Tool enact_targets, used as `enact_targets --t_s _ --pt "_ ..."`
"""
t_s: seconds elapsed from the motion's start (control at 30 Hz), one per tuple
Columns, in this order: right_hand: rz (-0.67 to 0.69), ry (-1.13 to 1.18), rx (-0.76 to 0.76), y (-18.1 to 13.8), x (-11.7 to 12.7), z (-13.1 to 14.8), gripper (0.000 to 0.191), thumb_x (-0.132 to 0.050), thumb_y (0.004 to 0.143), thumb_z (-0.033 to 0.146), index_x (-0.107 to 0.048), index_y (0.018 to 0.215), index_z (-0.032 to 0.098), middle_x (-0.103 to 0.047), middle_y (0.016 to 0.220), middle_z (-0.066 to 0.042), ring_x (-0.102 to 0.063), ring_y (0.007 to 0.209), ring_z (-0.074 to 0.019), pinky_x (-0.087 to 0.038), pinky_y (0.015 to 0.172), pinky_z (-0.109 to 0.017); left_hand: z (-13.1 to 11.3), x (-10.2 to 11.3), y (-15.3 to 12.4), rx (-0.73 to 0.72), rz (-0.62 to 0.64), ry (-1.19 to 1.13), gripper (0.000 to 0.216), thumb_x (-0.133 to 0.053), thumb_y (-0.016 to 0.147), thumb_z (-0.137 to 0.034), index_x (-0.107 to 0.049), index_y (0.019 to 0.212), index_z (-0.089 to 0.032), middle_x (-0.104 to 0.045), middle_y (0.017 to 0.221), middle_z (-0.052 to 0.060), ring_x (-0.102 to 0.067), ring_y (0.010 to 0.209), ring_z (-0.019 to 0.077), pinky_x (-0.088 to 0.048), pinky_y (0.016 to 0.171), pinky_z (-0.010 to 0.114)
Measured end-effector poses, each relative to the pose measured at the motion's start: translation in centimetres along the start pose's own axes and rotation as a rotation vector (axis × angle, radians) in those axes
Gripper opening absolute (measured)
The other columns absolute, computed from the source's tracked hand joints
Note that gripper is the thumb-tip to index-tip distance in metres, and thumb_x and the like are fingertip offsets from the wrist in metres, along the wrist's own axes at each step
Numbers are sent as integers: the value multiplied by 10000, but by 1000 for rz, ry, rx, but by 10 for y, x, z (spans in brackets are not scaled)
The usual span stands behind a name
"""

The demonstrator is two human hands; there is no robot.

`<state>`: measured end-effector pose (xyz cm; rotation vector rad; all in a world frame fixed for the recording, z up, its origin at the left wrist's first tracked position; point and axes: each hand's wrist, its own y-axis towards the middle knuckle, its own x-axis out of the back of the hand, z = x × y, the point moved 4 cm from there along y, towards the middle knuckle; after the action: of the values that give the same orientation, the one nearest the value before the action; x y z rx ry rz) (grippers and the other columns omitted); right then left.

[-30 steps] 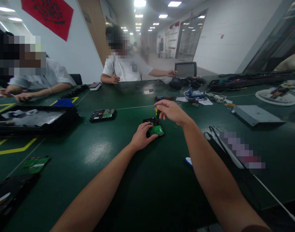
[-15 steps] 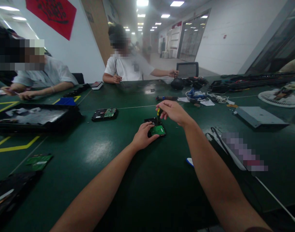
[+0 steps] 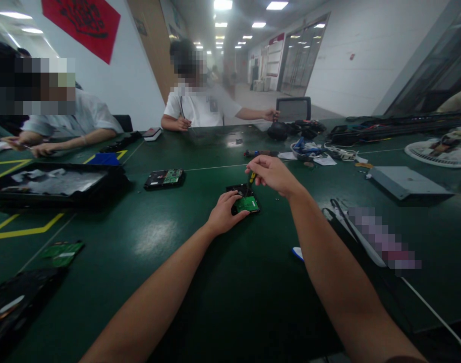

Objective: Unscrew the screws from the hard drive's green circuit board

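A hard drive [image 3: 249,203] with its green circuit board facing up lies on the dark green table in front of me. My left hand [image 3: 226,210] grips its near left side, thumb along the front edge and fingers over the left part. Above the drive, my right hand [image 3: 267,174] pinches a yellow and black screwdriver [image 3: 252,178]. The screwdriver tilts slightly, and its shaft points down at the board; its tip is too small to make out. Left of them lies a second hard drive [image 3: 164,179], untouched.
A black tray [image 3: 56,186] stands at the left. Nearer are a loose green circuit board [image 3: 64,253] and a dark device [image 3: 22,302]. To the right lie a grey metal box [image 3: 408,181], a lanyard [image 3: 346,222] and cables. A co-worker [image 3: 200,106] sits across the table.
The screwdriver's handle has tilted to the right, and my right hand has shifted slightly right with it. My left hand keeps its place on the hard drive.
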<state>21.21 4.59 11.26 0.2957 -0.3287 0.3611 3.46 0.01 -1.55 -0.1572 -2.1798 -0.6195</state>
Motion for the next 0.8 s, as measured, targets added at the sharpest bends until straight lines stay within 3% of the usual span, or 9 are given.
enact_targets --t_s 0.13,0.27,0.47,0.67,0.8 --pt "33 66 17 0 -3 0 201 -555 998 363 -665 1023 196 -705 890 -58 -626 654 -134 -484 571 -277 0 -1 0 4 3 7 589 -711 870 -563 -614 1347 -232 -554 1479 134 -472 1423 328 -413 1197 551" --pt "25 -5 52 0 -1 1 198 -603 975 382 -682 1026 208 -648 758 -19 -586 647 -138 -449 563 -274 0 -1 0 6 1 7 593 -704 874 -567 -609 1352 -229 -546 1488 134 -464 1432 329 -410 1199 553" --pt "-51 -93 14 0 4 -1 221 -674 923 424 -674 915 203 -679 793 -44 -577 643 -142 -417 543 -284 0 0 0 4 13 2 598 -695 877 -582 -608 1356 -234 -544 1491 132 -463 1434 327 -409 1202 548" --pt "15 -40 40 -1 0 1 211 -601 973 411 -671 952 213 -733 1014 -58 -572 594 -103 -405 506 -270 1 0 0 3 -3 -7 586 -708 869 -574 -619 1339 -237 -549 1485 133 -468 1428 331 -411 1196 558" --pt "32 21 26 -1 -2 2 220 -565 994 397 -684 1015 213 -723 1044 -69 -606 643 -117 -453 538 -274 0 0 0 0 -6 -8 584 -717 865 -561 -618 1341 -239 -554 1480 132 -474 1423 333 -408 1196 565"
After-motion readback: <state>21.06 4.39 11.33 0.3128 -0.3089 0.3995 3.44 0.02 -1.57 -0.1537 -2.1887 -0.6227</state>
